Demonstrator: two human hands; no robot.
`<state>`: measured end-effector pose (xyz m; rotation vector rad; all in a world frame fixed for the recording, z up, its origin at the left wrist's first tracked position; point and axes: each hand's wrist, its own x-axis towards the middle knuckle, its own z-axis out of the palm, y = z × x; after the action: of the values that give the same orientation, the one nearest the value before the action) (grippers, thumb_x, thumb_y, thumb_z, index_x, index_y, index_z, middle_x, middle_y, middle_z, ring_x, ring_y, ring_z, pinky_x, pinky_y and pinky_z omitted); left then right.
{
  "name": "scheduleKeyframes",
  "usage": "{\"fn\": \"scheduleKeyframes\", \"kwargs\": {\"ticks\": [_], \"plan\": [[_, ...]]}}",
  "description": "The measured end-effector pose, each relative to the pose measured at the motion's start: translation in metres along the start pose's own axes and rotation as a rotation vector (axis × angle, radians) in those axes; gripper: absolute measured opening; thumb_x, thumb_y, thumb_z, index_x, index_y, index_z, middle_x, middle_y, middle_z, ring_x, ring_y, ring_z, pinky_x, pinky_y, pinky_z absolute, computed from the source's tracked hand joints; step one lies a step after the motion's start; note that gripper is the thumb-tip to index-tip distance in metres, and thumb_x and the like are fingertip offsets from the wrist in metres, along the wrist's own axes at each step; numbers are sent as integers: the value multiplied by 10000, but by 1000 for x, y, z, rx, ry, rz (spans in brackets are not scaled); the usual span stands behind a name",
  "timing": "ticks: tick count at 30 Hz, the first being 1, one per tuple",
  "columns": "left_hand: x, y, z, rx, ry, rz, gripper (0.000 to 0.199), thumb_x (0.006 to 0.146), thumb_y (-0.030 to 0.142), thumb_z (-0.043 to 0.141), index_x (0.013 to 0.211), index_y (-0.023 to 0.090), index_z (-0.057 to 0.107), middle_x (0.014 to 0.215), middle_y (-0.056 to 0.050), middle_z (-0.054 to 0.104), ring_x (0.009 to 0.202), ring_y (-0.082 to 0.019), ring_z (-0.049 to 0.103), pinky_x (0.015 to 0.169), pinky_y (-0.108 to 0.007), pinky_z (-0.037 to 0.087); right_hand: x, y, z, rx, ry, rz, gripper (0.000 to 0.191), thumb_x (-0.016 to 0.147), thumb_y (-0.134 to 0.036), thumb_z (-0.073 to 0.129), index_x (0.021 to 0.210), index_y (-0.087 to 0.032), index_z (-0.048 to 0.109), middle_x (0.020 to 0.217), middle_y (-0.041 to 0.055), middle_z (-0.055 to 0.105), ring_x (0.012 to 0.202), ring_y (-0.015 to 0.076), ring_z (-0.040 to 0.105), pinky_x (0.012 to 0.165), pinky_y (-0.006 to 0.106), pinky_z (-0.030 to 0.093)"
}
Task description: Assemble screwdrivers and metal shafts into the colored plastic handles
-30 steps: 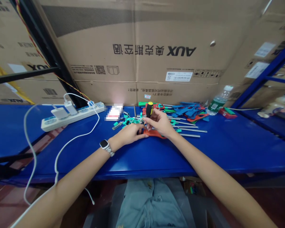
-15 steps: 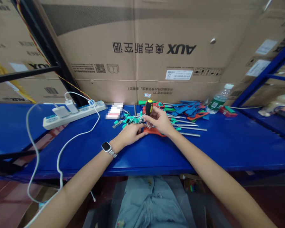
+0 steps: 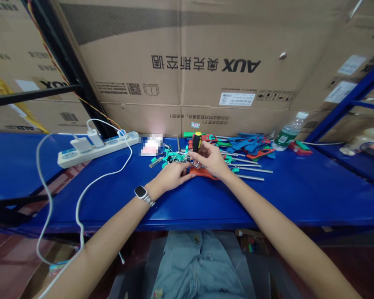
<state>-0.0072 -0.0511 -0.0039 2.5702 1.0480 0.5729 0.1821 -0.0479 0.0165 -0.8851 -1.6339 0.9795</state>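
An upright screwdriver (image 3: 197,141) with a black and yellow handle is held in my right hand (image 3: 211,160), its tip pointing down at an orange plastic piece (image 3: 207,173). That piece, handle-like in shape, lies flat on the table. My left hand (image 3: 173,176) presses its fingers on the left end of the orange piece and pins it down. Behind my hands lie teal plastic parts with white wires (image 3: 176,156). Metal rods (image 3: 252,169) with teal ends stretch out to the right. The screwdriver's tip is hidden by my fingers.
Blue and orange plastic handles (image 3: 251,144) are piled at the back right, beside a water bottle (image 3: 289,132) and a red box (image 3: 300,148). A white power strip (image 3: 98,148) with chargers and a cable lies on the left. A large cardboard box (image 3: 202,37) stands behind the blue table (image 3: 268,203).
The view has shifted slightly. Both hands stay on the screwdriver and orange piece, with no clear movement between them.
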Motion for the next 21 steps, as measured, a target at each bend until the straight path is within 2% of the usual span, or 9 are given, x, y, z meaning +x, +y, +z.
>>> {"fn": "scheduleKeyframes", "kwargs": {"ticks": [7,10,14,18,21], "plan": [[0,0,0,7,-1,-3,305,1002,427,545,1140,192,680,724,-8,653,606,-152,564,607,-290,389,1,-4,8,-96,59,-35,273,844,-475,690,942,-223,648,815,58,674,756,223,654,592,360,537],[0,0,0,8,-4,-7,294,999,415,555,1134,186,680,736,-12,660,619,-157,574,618,-292,399,3,-3,15,-78,135,-39,308,808,-503,738,873,-233,605,750,40,652,678,206,628,548,344,506],[0,1,0,11,1,2,319,1004,424,543,1178,188,668,751,-16,668,625,-161,584,625,-292,411,4,-2,19,-32,240,25,435,727,-552,809,813,-250,509,686,14,641,565,180,594,498,335,488],[0,0,0,17,2,14,319,1009,447,533,1103,175,670,754,-21,668,623,-158,583,619,-286,410,5,-3,16,39,176,58,523,676,-576,836,740,-251,431,638,-3,634,492,161,574,487,339,492],[-1,0,0,20,7,21,320,1011,455,531,1099,180,667,762,-20,666,641,-162,590,637,-290,417,5,-7,11,52,85,66,494,680,-549,841,722,-247,453,583,-25,596,487,155,569,479,324,480]]}}
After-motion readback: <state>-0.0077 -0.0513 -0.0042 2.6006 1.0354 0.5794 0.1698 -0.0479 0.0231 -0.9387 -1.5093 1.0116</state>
